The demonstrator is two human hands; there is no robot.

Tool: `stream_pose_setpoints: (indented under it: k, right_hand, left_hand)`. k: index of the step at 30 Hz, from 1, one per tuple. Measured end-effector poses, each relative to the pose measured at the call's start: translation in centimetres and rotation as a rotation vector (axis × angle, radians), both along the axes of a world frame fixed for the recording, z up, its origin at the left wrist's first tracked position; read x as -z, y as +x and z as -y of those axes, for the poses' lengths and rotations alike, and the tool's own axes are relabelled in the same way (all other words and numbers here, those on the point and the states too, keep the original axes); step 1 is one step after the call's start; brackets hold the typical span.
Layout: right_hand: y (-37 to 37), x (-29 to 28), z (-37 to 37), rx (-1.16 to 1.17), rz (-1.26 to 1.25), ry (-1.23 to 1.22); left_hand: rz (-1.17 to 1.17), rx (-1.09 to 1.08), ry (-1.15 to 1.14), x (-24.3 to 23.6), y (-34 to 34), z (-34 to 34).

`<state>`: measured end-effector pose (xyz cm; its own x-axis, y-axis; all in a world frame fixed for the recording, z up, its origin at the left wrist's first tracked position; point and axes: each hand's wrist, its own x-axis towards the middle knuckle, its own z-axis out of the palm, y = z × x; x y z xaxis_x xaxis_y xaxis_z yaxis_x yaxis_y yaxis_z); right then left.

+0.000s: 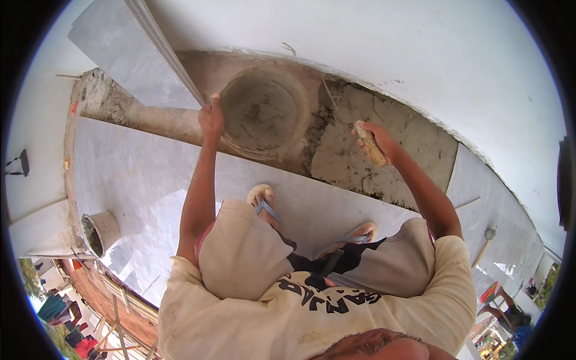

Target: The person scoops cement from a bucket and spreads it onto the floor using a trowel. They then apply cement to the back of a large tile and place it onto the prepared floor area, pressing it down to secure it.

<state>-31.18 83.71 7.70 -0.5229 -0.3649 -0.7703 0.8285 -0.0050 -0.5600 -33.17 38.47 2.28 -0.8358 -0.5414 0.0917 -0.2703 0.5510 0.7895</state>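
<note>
Crouching person (head view): knees apart, with sandals point(264, 207) planted on the large grey floor tiles point(150, 180).
Left side: tall grey slabs point(132, 54) stand just beside the basin point(231, 139), their lower corner close against the left hand point(211, 119); a mortar-stained bucket point(103, 229) is well apart on the tiles.
Far side: a white wall point(390, 48) with a rough lower edge borders the work.
Right side: a round-headed tool point(490, 234) with a light stick handle is on the tiles, and another person point(513, 318) shows near the rim of the view.
Left grip: fingers curled at the basin's edge; whether they clamp the rim or a slab, I cannot tell.
Right grip: the right hand point(381, 144) is closed round the handle of a hand tool point(372, 147).
Hand tool: above the mortar bed point(414, 138); handle thick, pale, crusted; blade hard to make out.
Mortar bed: grey, damp-looking, smeared fairly flat, crumbly toward the basin.
Basin: round, between slabs and bed, coated inside with grey mortar.
</note>
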Motion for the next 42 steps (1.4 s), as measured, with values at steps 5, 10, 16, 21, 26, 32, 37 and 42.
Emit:
stream_pose_setpoints:
  k: [5,10,16,21,26,32,37,42]
  right_hand:
    - [-0.5,-4.2,0.9,-0.369,-0.448,0.232]
    - [-0.1,-6.1,4.5,-0.73,-1.205,0.909]
    - [-2.0,-6.4,8.1,-0.983,-1.318,1.274]
    - [-2.6,-4.9,9.7,-1.229,-1.244,1.101]
    - [-1.8,-6.2,10.1,-1.217,-0.919,0.861]
    - [-1.3,-5.5,9.7,-1.01,-0.812,0.51]
    - [-0.1,-4.0,9.5,-0.827,-0.608,0.381]
    - [0.2,-4.8,8.5,-0.607,-0.659,0.355]
  left_hand:
    - [0.076,0.044,-0.004,-1.4,0.3,-0.4]
    - [0.051,0.105,-0.085,-3.5,-0.3,-3.1]
    - [0.057,0.171,-0.116,-6.0,-0.2,-6.6]
    - [0.0,0.165,-0.074,-6.2,0.6,-8.2]
    - [-0.021,0.139,-0.067,-5.9,0.9,-8.0]
    - [0.02,0.137,-0.052,-5.7,0.7,-6.8]
    - [-0.015,0.152,-0.026,-5.7,0.4,-6.5]
    - [0.003,0.157,-0.055,-4.8,0.2,-5.1]
